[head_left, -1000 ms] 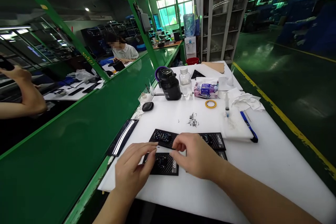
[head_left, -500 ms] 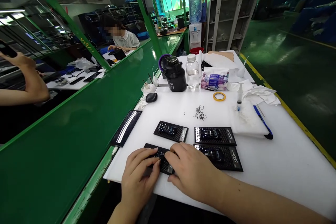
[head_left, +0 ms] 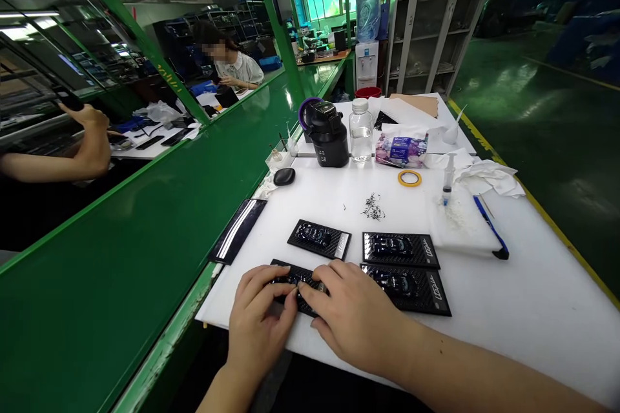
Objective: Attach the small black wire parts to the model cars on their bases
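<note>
A dark, glossy model car (head_left: pixel 285 280) on a black patterned base plate (head_left: pixel 309 307) lies at the near edge of the white table, partly hidden under my fingers. My left hand (head_left: pixel 259 310) curls over its left side, fingertips and thumb against the car. From the right, my right hand (head_left: pixel 346 310) presses its index fingertip to the same car, its other fingers bent; any small part between the fingertips is hidden. Close by are three similar plates with cars: one behind (head_left: pixel 320 239), one at the back right (head_left: pixel 400 250) and one (head_left: pixel 411 287) beside my right hand.
Small black slivers (head_left: pixel 372 208) lie mid-table. Behind them are yellow tape (head_left: pixel 409 178), a tissue pack (head_left: pixel 401 148), a clear bottle (head_left: pixel 361 132) and a black jug (head_left: pixel 329 139). A syringe (head_left: pixel 448 181) and blue-handled tool (head_left: pixel 491 226) lie right. A green partition (head_left: pixel 159 206) borders the left; co-workers sit beyond.
The view has shifted slightly. My right index fingertip has moved left over the car, closer to my left fingertips. Beyond the partition, a co-worker's arm holding a dark object has moved.
</note>
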The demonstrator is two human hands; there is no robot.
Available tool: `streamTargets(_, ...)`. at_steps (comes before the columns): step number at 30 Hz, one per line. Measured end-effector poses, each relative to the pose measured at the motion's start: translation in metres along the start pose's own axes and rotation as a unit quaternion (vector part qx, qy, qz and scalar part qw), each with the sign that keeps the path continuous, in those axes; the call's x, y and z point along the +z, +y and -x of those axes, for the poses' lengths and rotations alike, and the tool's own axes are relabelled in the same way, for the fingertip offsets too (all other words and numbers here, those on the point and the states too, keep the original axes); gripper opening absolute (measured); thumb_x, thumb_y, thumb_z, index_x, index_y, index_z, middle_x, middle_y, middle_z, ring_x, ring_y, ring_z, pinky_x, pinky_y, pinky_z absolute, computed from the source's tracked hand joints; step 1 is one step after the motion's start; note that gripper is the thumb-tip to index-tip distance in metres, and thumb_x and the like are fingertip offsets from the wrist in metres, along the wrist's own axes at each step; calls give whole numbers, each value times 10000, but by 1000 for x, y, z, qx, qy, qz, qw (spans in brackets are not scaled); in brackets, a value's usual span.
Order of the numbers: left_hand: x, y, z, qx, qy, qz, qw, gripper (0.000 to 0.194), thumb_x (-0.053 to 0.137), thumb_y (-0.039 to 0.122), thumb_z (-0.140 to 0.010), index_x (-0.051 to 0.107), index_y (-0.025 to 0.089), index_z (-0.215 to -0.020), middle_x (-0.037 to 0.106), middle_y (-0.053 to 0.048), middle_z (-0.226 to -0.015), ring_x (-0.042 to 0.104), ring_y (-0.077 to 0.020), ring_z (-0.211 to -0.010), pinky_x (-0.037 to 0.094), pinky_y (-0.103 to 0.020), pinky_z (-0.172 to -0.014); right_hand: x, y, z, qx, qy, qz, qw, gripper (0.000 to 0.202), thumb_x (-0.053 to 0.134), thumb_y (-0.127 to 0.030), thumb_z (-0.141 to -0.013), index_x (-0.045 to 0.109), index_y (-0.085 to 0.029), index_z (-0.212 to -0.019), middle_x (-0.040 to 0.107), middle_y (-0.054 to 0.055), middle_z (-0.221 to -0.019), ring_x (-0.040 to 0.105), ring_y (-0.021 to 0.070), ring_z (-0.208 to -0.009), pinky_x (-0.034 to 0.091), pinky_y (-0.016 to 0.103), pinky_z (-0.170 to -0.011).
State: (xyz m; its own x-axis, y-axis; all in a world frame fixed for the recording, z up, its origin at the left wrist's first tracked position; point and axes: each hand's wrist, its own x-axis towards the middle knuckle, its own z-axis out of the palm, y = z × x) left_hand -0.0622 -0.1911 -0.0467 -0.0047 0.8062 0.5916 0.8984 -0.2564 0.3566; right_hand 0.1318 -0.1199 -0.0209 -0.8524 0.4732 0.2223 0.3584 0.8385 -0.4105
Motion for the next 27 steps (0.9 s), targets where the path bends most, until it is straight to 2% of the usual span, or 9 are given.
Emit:
streamTargets(2,-1,-1,0,-52,-27,1,998,94,599,147,-889,613,238,-868,606,-76,-1186,524,-270,-1154,465,-491,-975,4,-1,0,-5,3,19,1000,428,606,-270,-955,542,-155,-1362,582,99,-1149,502,283,-1005,451,437,-829)
streamTargets(4,-2,-4,-1,-133,-58,7,989,40,599,240,-894,582,238,-930,531,-90,-1336,457,-301,-1268,431,-542,-1032,8,-3,0,-13,10,46,999,436,566,-241,-960,530,-125,-1379,582,106,-1117,498,287,-974,448,441,-796)
streamTargets(7,-4,-9,-5,-246,-104,35,963,372,607,360,-874,487,246,-1207,398,-113,-1489,351,-322,-1389,359,-601,-1111,14,-6,0,-29,18,88,996,465,531,-204,-947,512,-75,-1393,573,120,-1082,492,294,-936,439,440,-752)
streamTargets(10,-6,-12,-11,-299,-149,64,940,552,589,394,-854,399,232,-1347,366,-127,-1512,285,-321,-1435,281,-612,-1166,17,-8,0,-41,10,120,992,507,544,-201,-926,495,-37,-1404,568,133,-1064,490,297,-913,433,436,-722)
streamTargets(15,-6,-13,-17,-329,-166,75,926,545,608,387,-823,452,216,-1316,395,-129,-1500,282,-342,-1429,253,-619,-1173,19,-10,0,-35,16,143,989,515,563,-216,-905,514,-42,-1387,575,139,-1057,495,298,-895,426,444,-710)
streamTargets(22,-4,-24,-11,-322,-170,73,928,543,653,371,-816,495,228,-1315,419,-118,-1491,323,-341,-1420,304,-588,-1153,15,-7,2,-22,20,109,994,468,590,-241,-934,537,-112,-1381,606,119,-1106,514,290,-946,424,438,-745)
streamTargets(27,-2,-25,-10,-320,-163,72,931,521,653,350,-798,521,234,-1288,427,-106,-1489,318,-345,-1421,289,-584,-1160,16,-6,3,-20,19,106,994,459,592,-248,-933,547,-111,-1370,606,123,-1116,514,294,-962,423,441,-774)
